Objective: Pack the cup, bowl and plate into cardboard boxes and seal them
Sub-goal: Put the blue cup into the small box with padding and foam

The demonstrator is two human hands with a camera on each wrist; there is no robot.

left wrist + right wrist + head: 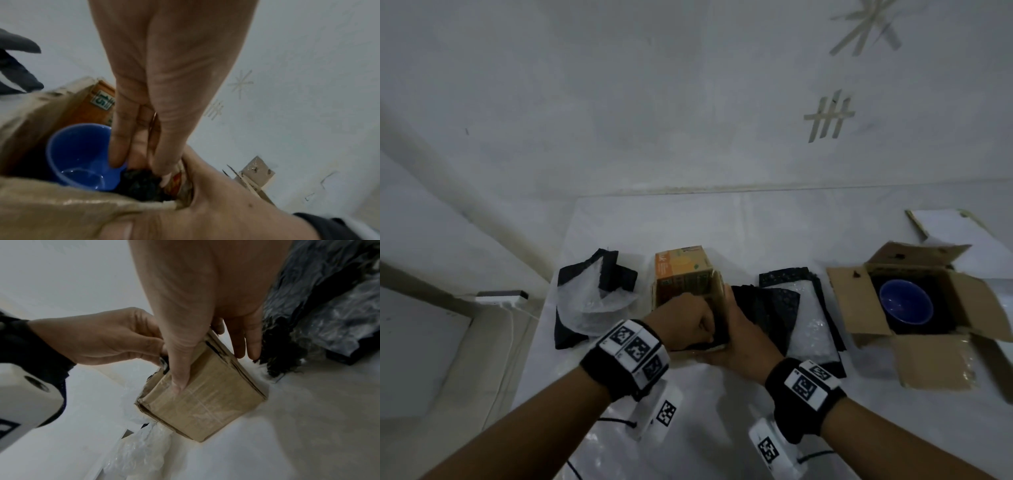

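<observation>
A small cardboard box with orange print stands open at the table's middle. Inside it, in the left wrist view, sits a blue cup with a wad of black padding beside it. My left hand reaches into the box from above and pinches the padding, its index finger touching the cup's rim. My right hand grips the box's right side; in the right wrist view its thumb lies on the taped brown face. A blue bowl sits on black padding in a bigger open box at right.
Bubble wrap on black foam lies left of the small box, and more sheets lie between the two boxes. A flat white board lies at the far right. A wall runs close behind the table. A power strip sits off the table's left edge.
</observation>
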